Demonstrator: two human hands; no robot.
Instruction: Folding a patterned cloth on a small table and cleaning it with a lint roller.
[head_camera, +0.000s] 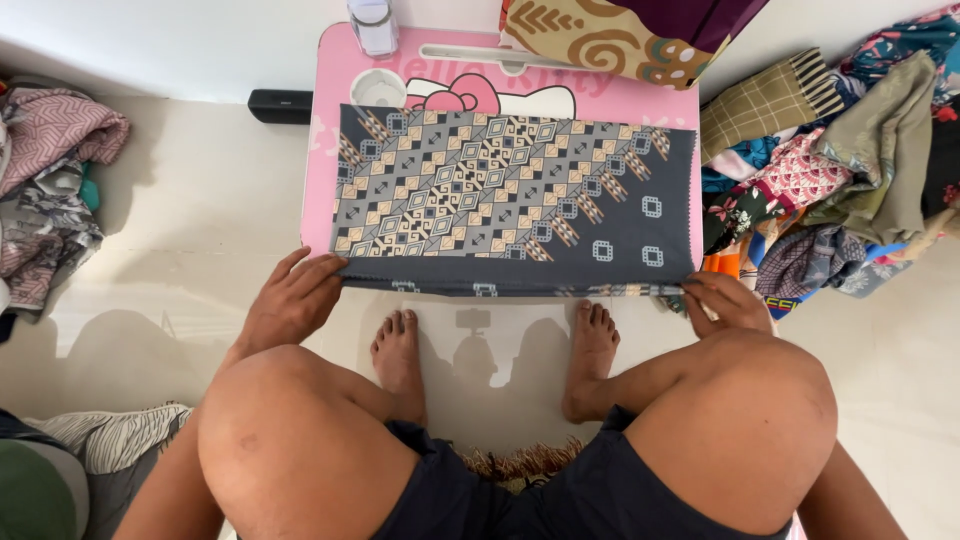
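We pinch the patterned grey cloth (515, 195) on the pink desk (320, 180): left hand (292, 300) at its 7 o'clock corner, right hand (725, 300) at 5 o'clock. The near edge overhangs, so we judge that an uneven pull could skew the fold or drag the cloth off.

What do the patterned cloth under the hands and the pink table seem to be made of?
Patterned cloth: thin woven fabric, matte; it folds flat with a sharp edge. Pink table: probably laminated board or plastic; its printed top looks smooth and faintly glossy.
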